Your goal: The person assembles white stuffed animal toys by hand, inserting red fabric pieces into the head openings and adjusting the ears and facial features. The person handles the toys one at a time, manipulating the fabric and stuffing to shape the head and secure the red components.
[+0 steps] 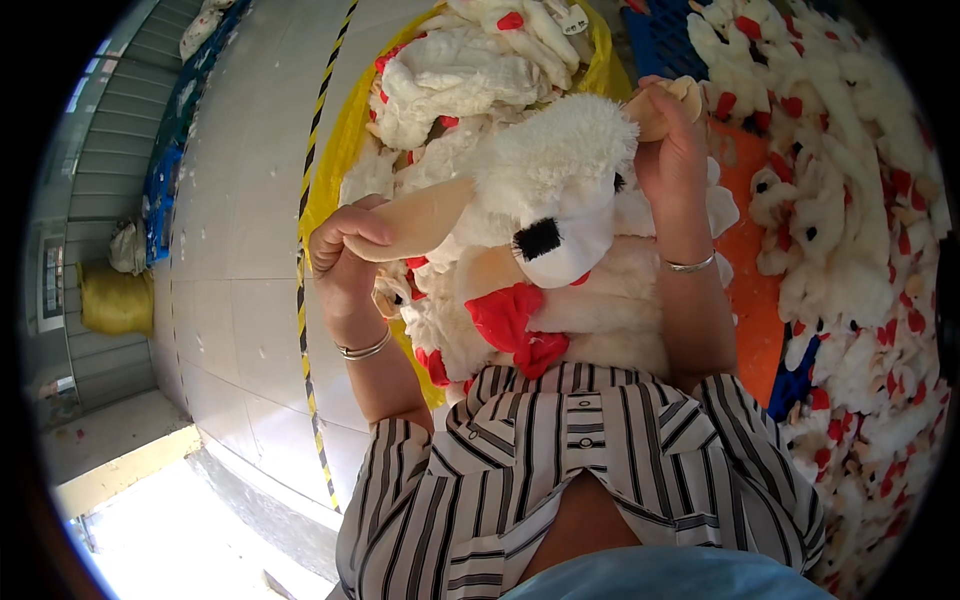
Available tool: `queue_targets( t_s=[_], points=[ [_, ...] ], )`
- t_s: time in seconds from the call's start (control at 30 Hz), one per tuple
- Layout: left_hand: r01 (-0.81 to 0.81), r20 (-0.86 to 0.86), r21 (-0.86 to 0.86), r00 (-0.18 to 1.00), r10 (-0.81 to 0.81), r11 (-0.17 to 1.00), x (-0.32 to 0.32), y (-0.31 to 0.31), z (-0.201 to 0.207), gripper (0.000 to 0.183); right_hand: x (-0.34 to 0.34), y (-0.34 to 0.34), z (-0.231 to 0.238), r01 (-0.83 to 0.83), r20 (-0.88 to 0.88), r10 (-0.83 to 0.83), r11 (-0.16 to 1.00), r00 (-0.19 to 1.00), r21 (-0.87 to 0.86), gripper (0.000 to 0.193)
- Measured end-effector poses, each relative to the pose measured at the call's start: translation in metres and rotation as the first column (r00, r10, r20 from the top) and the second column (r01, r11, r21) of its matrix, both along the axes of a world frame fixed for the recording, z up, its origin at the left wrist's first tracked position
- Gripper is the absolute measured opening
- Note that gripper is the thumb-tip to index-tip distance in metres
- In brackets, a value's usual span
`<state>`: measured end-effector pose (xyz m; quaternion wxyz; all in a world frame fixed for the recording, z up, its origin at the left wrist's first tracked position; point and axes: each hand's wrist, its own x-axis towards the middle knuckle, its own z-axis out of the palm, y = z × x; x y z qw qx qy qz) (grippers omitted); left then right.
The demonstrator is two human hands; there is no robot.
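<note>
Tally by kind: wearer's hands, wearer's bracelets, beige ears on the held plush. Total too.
Hands: 2 (left hand, right hand)
Bracelets: 2 (left bracelet, right bracelet)
Ears on the held plush: 2 (left ear, right ear)
Total: 6

Toy workshop, by all signs around me: limp white plush toys [840, 230] with red trim heaped in bulk, more filling open yellow sack [340, 160], hazard-striped tape [305, 260] running across grey floor [240, 330], blue plastic crate [665, 40] near heap.
</note>
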<state>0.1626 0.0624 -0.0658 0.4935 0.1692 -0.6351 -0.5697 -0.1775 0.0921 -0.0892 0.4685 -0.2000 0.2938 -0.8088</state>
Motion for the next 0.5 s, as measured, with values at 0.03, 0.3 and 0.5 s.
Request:
queue_targets(
  t_s=[0.03, 0.3, 0.5],
  points=[
    [0.002, -0.003, 0.018, 1.000, -0.002, 1.000, -0.003, 0.001, 0.001, 0.010, -0.008, 0.001, -0.006, 0.049, 0.010, -0.049, 0.999, 0.999, 0.024, 0.014],
    [-0.179, 0.059, 0.019, 0.982, 0.178, 0.984, -0.005, -0.006, -0.014, 0.022, -0.023, 0.010, -0.015, 0.220, -0.405, -0.167, 0.971, 0.899, 0.090, 0.025],
    [-0.223, 0.229, -0.029, 0.947, 0.223, 0.974, 0.011, -0.032, -0.054, 0.020, -0.030, 0.024, 0.016, 0.293, -0.559, -0.193, 0.951, 0.807, 0.095, 0.034]
  ],
)
